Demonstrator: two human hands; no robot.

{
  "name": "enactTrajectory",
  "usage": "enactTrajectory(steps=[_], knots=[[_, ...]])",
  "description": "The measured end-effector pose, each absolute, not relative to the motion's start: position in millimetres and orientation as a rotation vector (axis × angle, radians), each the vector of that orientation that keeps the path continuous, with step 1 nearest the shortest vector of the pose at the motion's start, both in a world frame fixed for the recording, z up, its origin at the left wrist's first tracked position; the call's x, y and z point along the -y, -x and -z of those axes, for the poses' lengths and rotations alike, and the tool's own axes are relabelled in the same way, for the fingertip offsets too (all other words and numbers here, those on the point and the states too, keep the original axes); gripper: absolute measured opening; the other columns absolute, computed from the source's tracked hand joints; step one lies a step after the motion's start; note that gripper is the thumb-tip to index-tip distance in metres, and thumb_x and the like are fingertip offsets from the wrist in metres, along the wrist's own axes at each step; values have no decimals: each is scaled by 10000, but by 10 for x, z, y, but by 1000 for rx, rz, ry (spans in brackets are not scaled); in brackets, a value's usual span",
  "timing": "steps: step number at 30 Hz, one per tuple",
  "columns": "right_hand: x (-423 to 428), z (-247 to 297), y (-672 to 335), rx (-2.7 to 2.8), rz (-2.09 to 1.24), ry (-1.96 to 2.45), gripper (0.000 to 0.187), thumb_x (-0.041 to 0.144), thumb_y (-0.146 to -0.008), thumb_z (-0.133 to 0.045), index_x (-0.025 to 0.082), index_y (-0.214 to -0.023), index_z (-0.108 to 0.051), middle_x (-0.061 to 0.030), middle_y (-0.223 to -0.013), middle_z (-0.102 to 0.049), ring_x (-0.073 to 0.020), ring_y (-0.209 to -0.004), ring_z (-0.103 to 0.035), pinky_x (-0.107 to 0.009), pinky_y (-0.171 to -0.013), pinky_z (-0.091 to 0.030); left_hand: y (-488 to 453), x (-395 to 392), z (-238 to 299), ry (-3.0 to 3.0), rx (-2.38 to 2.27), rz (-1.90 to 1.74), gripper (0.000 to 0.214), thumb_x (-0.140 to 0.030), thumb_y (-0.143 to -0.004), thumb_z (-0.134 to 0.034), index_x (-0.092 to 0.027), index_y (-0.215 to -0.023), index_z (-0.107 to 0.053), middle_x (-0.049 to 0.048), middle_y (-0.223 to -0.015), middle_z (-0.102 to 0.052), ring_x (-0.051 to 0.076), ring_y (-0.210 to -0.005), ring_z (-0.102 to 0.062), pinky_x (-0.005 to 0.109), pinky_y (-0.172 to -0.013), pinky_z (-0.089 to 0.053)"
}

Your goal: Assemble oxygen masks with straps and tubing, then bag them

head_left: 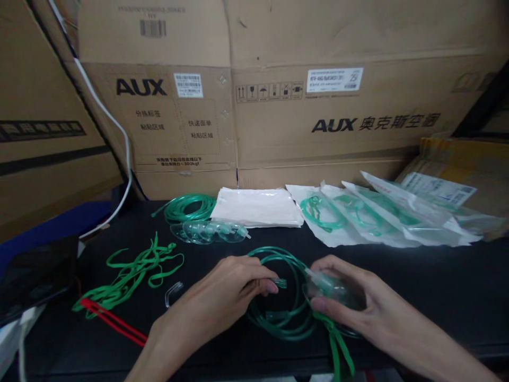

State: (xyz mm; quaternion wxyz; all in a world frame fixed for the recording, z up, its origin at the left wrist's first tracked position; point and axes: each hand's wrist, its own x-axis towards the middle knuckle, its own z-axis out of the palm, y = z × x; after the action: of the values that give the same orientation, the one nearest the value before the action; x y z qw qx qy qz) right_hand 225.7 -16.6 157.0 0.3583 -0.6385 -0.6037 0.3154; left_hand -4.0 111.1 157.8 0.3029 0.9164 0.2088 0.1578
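Between thumb and fingers, my left hand (242, 284) pinches the clear end connector (280, 283) of a green tube. The rest of that tube (292, 334) lies in loose loops on the black table, between and under my hands. My right hand (350, 292) is wrapped round a clear oxygen mask (338, 289), its pale nozzle pointing left toward the connector. Connector and nozzle are apart. A green elastic strap (338, 345) hangs down from the mask toward the table's front edge. My fingers and palm hide part of the mask.
Green straps (135, 270), a red cord (113, 321) and a bent clear piece (173, 293) lie left. Behind are coiled green tubing (190, 208), several nested masks (210, 232), white pouches (257, 207) and filled pouches (358, 212). Cardboard boxes (274, 127) wall the back.
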Motion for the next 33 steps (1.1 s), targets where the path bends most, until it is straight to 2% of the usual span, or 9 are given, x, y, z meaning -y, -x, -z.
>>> enactTrajectory(steps=[3,5,10,14,17,23,29,33], knots=[[156,-1591,-2234,1560,-813,1671,263,462,-843,-769,229,-955,-722,3,-867,-752,-209,-834,-700,-252,-703,-545,27,-1089,-1592,-2439,-577,-431,205,-249,-1024,-585,-323,-1117,-752,-87,-1026,-775,118,-992,-695,192,-888,-456],[154,-1598,-2224,1588,-756,1674,246,457,-844,-771,239,-958,-768,4,-899,-776,-210,-846,-715,-254,-748,-555,22,-1079,-1606,-2449,-592,-447,178,-332,-1019,-596,-329,-1103,-753,-91,-1049,-777,126,-1013,-695,193,-894,-454],[212,-1531,-2243,1636,-572,1712,381,488,-858,-751,290,-1183,-767,-28,-1083,-806,-268,-966,-748,-307,-832,-601,8,-1087,-1618,-2477,-586,-500,183,-384,-1005,-609,-332,-1107,-752,-83,-1111,-768,140,-1085,-681,191,-907,-450],[265,-1419,-2271,1693,-524,1753,438,500,-902,-705,340,-1310,-694,-29,-1230,-771,-268,-1040,-742,-341,-883,-606,-22,-1104,-1619,-2451,-548,-470,172,-333,-1010,-611,-320,-1109,-751,-82,-1048,-760,119,-999,-689,190,-873,-454],[267,-1386,-2260,1719,-514,1756,442,496,-921,-684,348,-1337,-672,-20,-1241,-766,-264,-1075,-733,-352,-924,-596,-29,-1103,-1629,-2449,-530,-459,177,-325,-1012,-608,-322,-1114,-753,-76,-1053,-756,121,-983,-691,201,-880,-457],[184,-1492,-2217,1727,-635,1713,459,498,-881,-731,289,-1290,-710,-46,-1203,-776,-296,-1074,-717,-357,-917,-583,3,-1112,-1622,-2461,-506,-498,200,-347,-1024,-583,-309,-1132,-746,-50,-1099,-755,151,-1055,-684,241,-933,-456],[130,-1552,-2191,1745,-787,1681,336,507,-929,-682,273,-1164,-736,-6,-1094,-784,-238,-969,-719,-292,-858,-546,-7,-1139,-1608,-2427,-462,-510,168,-291,-1026,-593,-292,-1114,-735,-81,-1047,-740,96,-995,-672,190,-893,-445],[119,-1573,-2175,1752,-790,1694,255,470,-881,-755,288,-1060,-747,44,-1020,-787,-205,-892,-704,-245,-759,-515,-16,-1134,-1596,-2442,-446,-495,165,-293,-1023,-600,-301,-1119,-733,-89,-1053,-740,92,-994,-670,194,-904,-436]])
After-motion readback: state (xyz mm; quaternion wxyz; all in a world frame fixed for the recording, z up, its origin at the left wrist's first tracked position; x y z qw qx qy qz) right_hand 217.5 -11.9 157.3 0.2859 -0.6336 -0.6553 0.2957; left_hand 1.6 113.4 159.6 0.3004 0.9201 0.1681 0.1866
